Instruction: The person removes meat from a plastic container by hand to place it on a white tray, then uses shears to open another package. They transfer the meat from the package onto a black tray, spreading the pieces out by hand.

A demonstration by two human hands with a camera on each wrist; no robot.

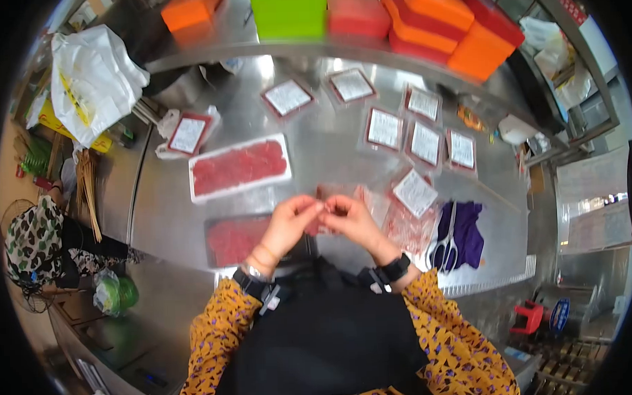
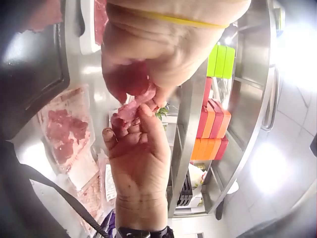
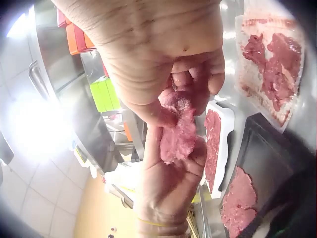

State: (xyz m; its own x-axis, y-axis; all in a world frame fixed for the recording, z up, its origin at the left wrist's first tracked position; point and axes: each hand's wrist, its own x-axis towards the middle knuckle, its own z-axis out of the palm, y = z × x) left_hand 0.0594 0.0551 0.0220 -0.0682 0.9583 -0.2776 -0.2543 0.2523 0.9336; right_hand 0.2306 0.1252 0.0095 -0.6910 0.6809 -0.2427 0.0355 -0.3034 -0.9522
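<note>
Both hands meet in front of the apron, at the middle of the head view. My left hand (image 1: 283,226) and right hand (image 1: 353,222) hold one small slice of raw red meat (image 3: 178,136) between their fingertips. The right thumb and fingers pinch its upper part in the right wrist view, while its lower end lies over the left fingers. Below the left hand is a black tray (image 3: 265,148) with thin meat (image 3: 240,198) spread in it. Beyond it stands a white tray (image 3: 226,126) filled with meat slices. An opened plastic pack (image 2: 81,171) with meat pieces lies close to the right hand.
Several labelled flat meat packs (image 1: 384,128) lie across the steel table (image 1: 314,156). Scissors (image 1: 451,241) rest on a purple cloth (image 1: 470,227) at the right. A shelf with green (image 1: 289,14) and orange boxes crosses the back. Another person (image 1: 35,238) is at far left.
</note>
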